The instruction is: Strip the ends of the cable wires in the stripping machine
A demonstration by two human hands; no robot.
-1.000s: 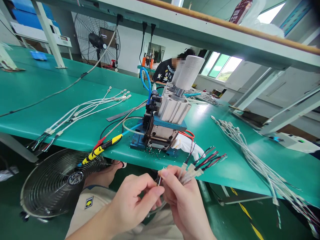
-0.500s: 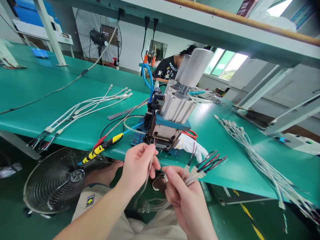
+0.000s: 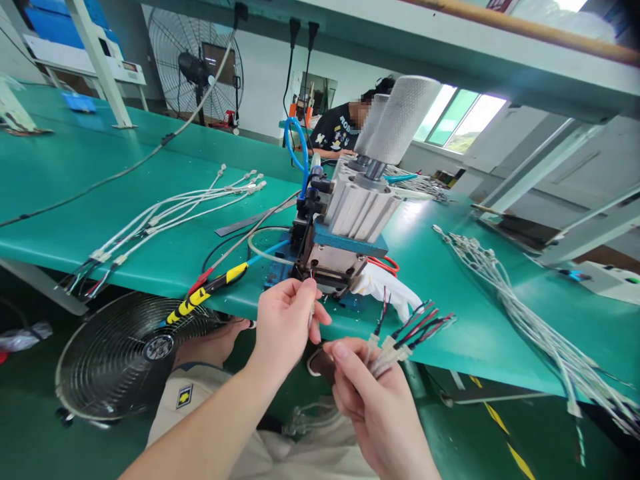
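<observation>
Cables (image 3: 384, 355), greyish white with black and red wire ends (image 3: 429, 326) fanned out, are bunched in the right hand (image 3: 373, 393) — its fingers curled around them, the ends poking up past its far side. Beside it, the left hand (image 3: 286, 319) pinches another wire (image 3: 313, 274) — tip upward, just before the metal machine (image 3: 350, 217); whether they touch is unclear.

Left forearm (image 3: 210, 413): bare, slanting up from the lower left.
Left hand (image 3: 285, 320): farther forward, thumb (image 3: 306, 297) pressed in a pinch, lower fingers (image 3: 320, 315) loosely bent.
Right wrist (image 3: 400, 445): rising from below, leaning left.
Right hand (image 3: 367, 390): lower, cupped in a grip, thumb extended toward the left hand.
</observation>
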